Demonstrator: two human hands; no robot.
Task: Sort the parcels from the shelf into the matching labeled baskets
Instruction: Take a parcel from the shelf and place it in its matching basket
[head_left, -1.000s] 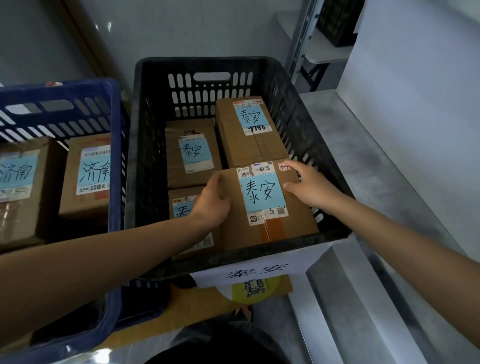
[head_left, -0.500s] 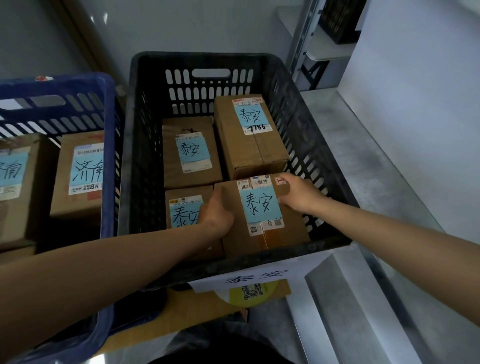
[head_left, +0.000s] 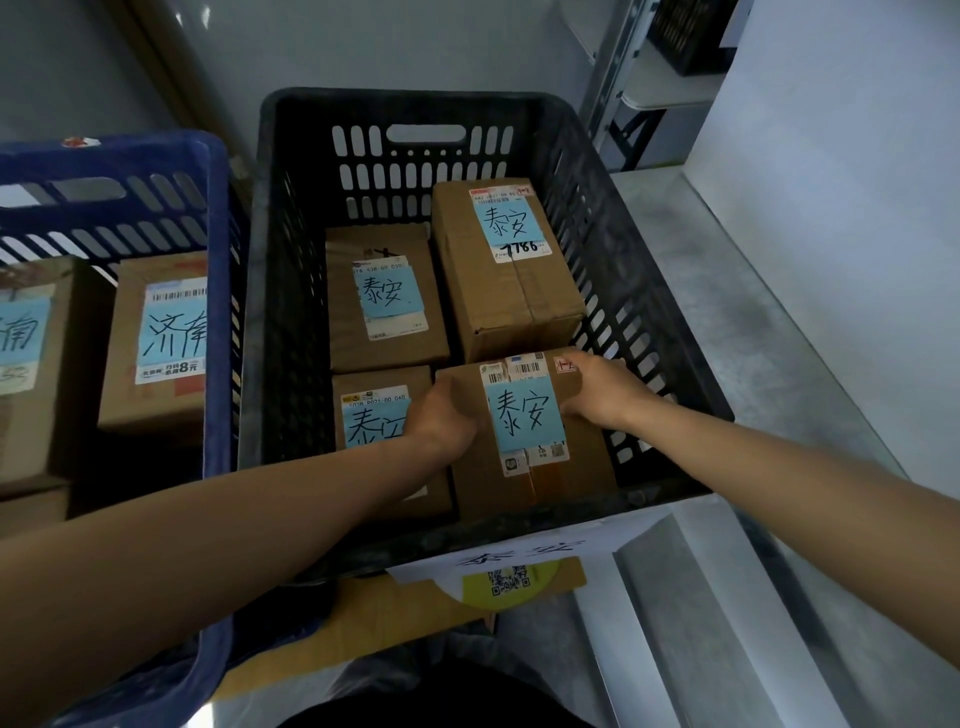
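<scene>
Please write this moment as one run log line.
left hand: grips parcel left edge | right hand: grips its far right corner | parcel: in black basket, near right

The left grip (head_left: 441, 421) and right grip (head_left: 605, 395) end bare forearms (head_left: 218, 525); dark clothing (head_left: 441, 696) shows below.

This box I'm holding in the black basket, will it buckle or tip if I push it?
Likely stiff: the box shows square taped edges under the left hand and right hand. Tipping seems unlikely: it lies flat beside another box. Weight can't be judged.
</scene>
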